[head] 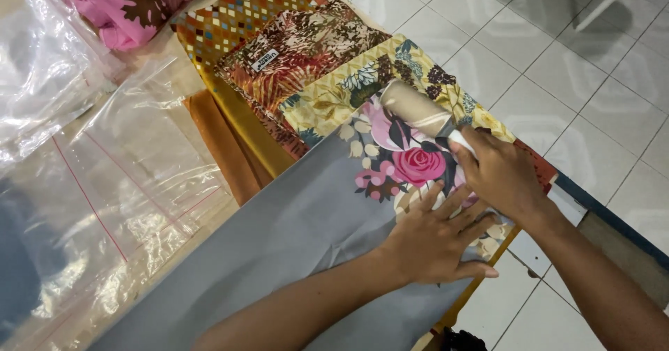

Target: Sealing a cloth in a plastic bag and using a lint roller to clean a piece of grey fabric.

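Grey scarf: the grey cloth with the pink rose print [306,218] lies spread flat on the worktop, on top of a fanned row of other folded cloths; its printed end sits under your hands.
Plastic bags: clear bags with red seal lines [104,184] lie at the far left, well apart from your hands; leave them where they are so they do not slide under the cloth.
Orange cloth: a plain orange piece [223,149] pokes out just beside the grey scarf's left edge; keep the grey edge from dragging it.
Patterned stack: a brown leaf-print cloth [300,51] and a yellow floral one [348,93] overlap behind the rose print; press down, not sideways, so the row stays in order.
Left hand: your left hand [432,236] lies flat, fingers spread wide, palm down on the rose print. Keep it as the anchor.
Right hand: your right hand [498,173] is closed on the rolled or folded beige end of the scarf [418,107]. Keep the tension even so no crease forms.
Floor: white tiles [557,58] lie at the right.
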